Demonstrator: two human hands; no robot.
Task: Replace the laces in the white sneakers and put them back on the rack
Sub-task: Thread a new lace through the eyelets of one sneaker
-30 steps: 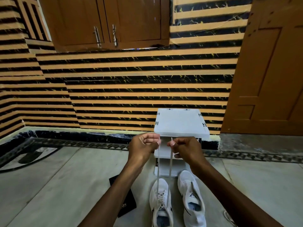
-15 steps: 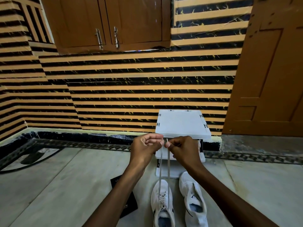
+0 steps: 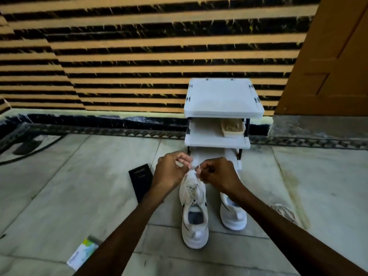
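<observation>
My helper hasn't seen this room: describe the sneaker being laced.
Find the white rack against the striped wall. Before it, take the left sneaker, beside the black box. Unlike the right sneaker, its lace is pinched by the left hand and right hand.

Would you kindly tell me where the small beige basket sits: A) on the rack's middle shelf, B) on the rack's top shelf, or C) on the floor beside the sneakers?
A: the beige basket sits at the right end of the middle shelf of the rack, beneath its top shelf.
</observation>
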